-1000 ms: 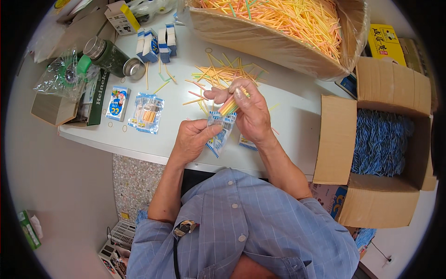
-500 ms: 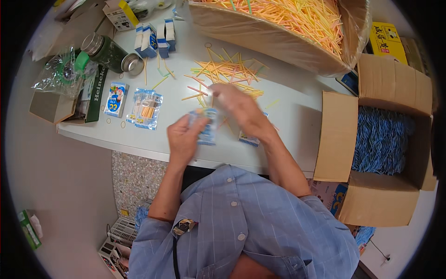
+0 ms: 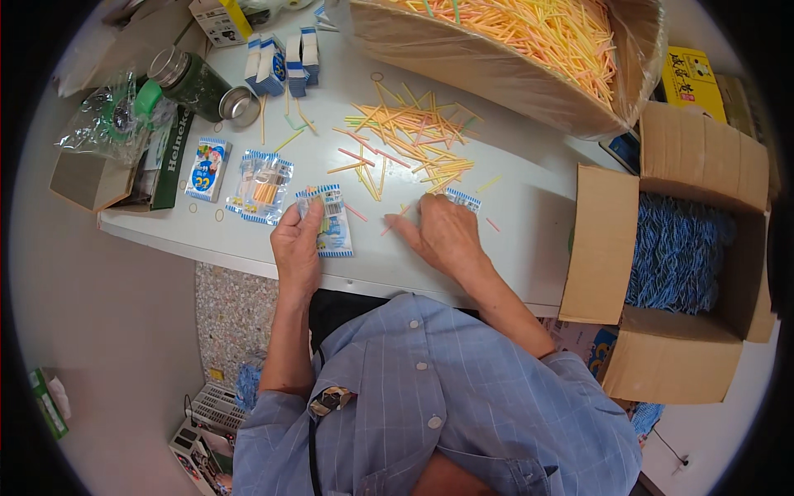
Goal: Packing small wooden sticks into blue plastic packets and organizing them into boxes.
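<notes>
My left hand (image 3: pixel 298 248) is closed on the edge of a clear plastic packet (image 3: pixel 337 227) with blue-and-white striped ends, held at the near part of the table. To the right, my right hand (image 3: pixel 447 236) lies over another striped packet (image 3: pixel 463 200), covering most of it. Its thumb is stretched away from the fingers, and nothing shows in its grip. Beyond both hands spreads a loose heap of thin yellow, orange and pink sticks (image 3: pixel 405 132). Filled packets (image 3: pixel 265 188) lie overlapped left of my left hand, beside a small blue-and-white packet (image 3: pixel 207 169).
A large carton (image 3: pixel 488 70) full of sticks stands at the back. At right is an open carton (image 3: pixel 595 244) holding blue stringy bundles (image 3: pixel 674 252). Bundled packets (image 3: pixel 269 68), a dark green flask (image 3: pixel 194 91) and a steel cup (image 3: pixel 239 106) stand back left.
My left hand has moved left with the packet. My right hand has come back from the stick heap, toward me and right, onto the other packet.
</notes>
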A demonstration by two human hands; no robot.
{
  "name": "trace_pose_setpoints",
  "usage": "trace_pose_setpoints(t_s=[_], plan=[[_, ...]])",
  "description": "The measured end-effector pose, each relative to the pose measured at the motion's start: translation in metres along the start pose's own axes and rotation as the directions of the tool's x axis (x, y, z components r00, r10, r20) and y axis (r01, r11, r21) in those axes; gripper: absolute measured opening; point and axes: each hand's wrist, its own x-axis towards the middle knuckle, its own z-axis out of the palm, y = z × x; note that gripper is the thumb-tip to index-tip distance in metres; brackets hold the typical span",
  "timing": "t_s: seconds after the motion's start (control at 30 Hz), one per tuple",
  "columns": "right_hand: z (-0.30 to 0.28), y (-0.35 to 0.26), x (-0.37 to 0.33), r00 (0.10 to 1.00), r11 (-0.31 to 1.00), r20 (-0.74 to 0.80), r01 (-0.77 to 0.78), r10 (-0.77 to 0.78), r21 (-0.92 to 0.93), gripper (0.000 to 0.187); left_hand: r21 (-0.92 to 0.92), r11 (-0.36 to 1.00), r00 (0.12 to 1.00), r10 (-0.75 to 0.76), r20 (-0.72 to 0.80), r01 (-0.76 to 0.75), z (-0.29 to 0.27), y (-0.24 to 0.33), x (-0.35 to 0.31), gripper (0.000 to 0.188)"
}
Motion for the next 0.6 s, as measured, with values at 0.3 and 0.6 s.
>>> trace_pose_setpoints(t_s=[0.3, 0.6], plan=[[0.018, -0.001, 0.019, 0.999, 0.996, -0.014, 0.039, -0.041, -0.080, 0.027, 0.081, 0.997, 0.998, 0.001, 0.070, -0.007, 0.011, 0.007, -0.006, 0.025], [-0.005, 0.020, 0.027, 0.978, 0.299, -0.170, 0.198, -0.117, 0.933, 0.004, 0.202, 0.979, 0.983, -0.029, 0.182, -0.008, 0.002, 0.004, -0.014, 0.027]])
